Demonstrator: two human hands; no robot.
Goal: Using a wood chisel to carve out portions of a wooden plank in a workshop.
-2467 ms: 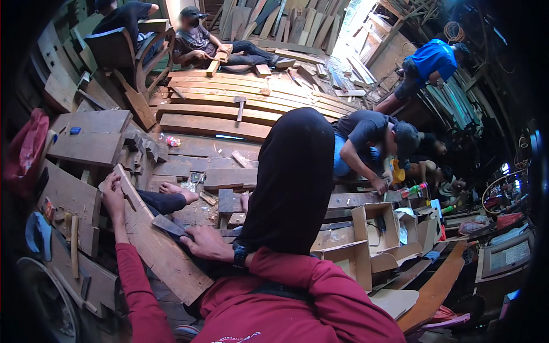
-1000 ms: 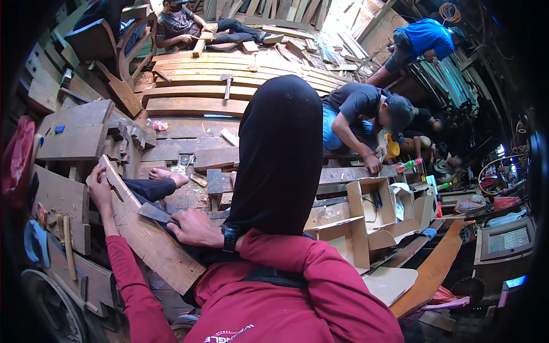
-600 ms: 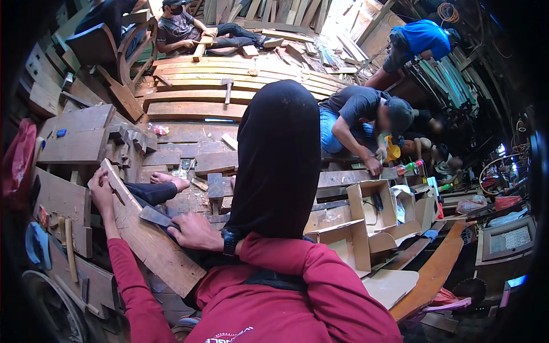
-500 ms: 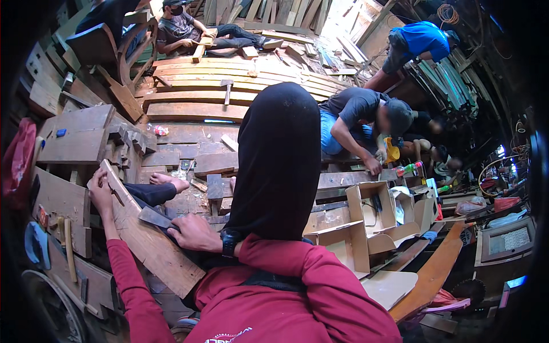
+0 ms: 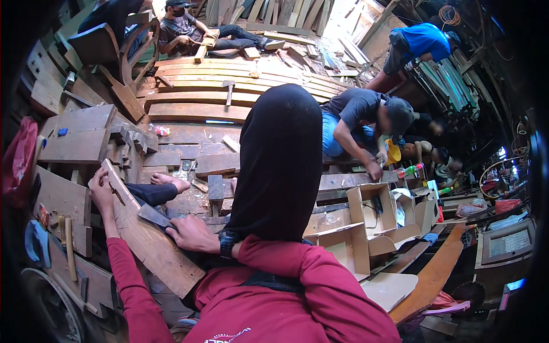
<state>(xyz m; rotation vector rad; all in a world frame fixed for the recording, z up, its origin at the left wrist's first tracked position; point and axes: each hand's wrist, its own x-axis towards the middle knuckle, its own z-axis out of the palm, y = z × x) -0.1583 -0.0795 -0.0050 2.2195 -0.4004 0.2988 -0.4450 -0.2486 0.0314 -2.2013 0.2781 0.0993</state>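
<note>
A wooden plank [image 5: 146, 243] lies at a slant against my lap, its far end up to the left. My left hand [image 5: 102, 193] is closed round the plank's left edge near that far end, beside a dark narrow slot [image 5: 119, 195]. My right hand [image 5: 193, 233], with a dark watch on the wrist, is closed on a tool with a broad flat metal blade [image 5: 153, 216]. The blade lies over the plank's right part and points up-left. Most of the tool's handle is hidden under my fingers.
My raised knee [image 5: 280, 154] stands in the middle. Opened cardboard boxes [image 5: 343, 248] are at my right. Planks and offcuts [image 5: 77, 137] lie at the left. A hammer [image 5: 228, 91] rests on stacked beams [image 5: 194, 111]. A co-worker [image 5: 366, 123] bends over a board at the right.
</note>
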